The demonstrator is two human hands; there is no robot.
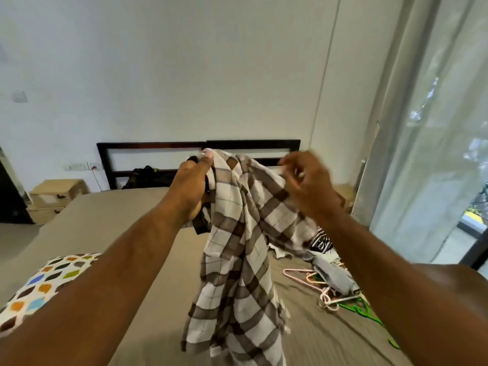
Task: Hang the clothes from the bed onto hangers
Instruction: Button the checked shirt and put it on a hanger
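Your soft brown-and-white plaid shirt (237, 260) hangs in limp folds, raised above the taupe bed (126, 223). Your left hand (190, 186) grips its collar end; your right hand (309, 186), blurred, pinches the opposite shoulder. Beyond, thin pink and green hangers (326, 293) lie tangled beside crumpled clothes (332, 273).

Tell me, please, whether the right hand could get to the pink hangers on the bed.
Probably, once freed: the right hand pinches the plaid shirt; the pink hangers lie partly exposed below it.
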